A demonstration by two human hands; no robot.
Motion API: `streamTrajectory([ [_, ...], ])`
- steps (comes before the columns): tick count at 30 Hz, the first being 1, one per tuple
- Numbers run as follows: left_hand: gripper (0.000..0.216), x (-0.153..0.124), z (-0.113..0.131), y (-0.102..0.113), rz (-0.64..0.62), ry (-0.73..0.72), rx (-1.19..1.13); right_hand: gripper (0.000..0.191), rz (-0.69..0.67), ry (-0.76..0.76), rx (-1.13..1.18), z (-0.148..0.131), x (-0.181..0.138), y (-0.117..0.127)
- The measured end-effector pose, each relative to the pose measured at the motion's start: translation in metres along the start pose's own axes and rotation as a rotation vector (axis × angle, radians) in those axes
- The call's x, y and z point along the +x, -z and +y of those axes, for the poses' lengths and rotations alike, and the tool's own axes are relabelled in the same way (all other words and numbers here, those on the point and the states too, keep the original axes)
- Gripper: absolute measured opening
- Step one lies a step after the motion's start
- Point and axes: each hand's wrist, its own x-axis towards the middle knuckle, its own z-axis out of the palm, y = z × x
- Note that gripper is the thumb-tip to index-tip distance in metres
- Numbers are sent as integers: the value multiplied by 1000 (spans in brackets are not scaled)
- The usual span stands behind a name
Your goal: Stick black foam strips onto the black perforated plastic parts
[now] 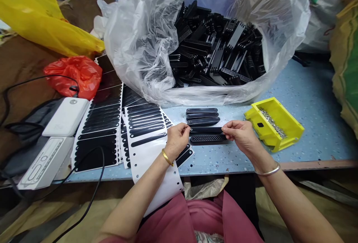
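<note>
My left hand point(178, 138) is closed in a pinch at the left end of a black adhesive strip point(208, 130). The strip's right end is between the thumb and fingers of my right hand point(241, 133), so it stretches level between both hands. Just below it lies a black plastic bar point(208, 138) with a honeycomb-textured top. Beyond the strip, three smooth-topped black bars point(203, 116) lie in a row on the blue table point(223, 159). Under my left forearm is a white backing sheet point(149, 161), with black strips on its far part.
A clear plastic bag point(140, 49) full of black plastic bars point(215, 49) stands at the back. On the right is a yellow bin point(289, 123) of small metal pieces. More strip sheets point(97, 138), a white power bank point(65, 116), a box point(41, 162) and a cable point(97, 183) are at left.
</note>
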Motion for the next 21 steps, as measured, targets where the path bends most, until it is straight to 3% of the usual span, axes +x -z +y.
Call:
streamTrajectory([
  [15,16,3,-6,-5,52,-4,22,21,14,19,-52,3,4,-1],
  [21,23,3,-10,-6,58,-40,34,22,1,55,-76,3,5,-2],
])
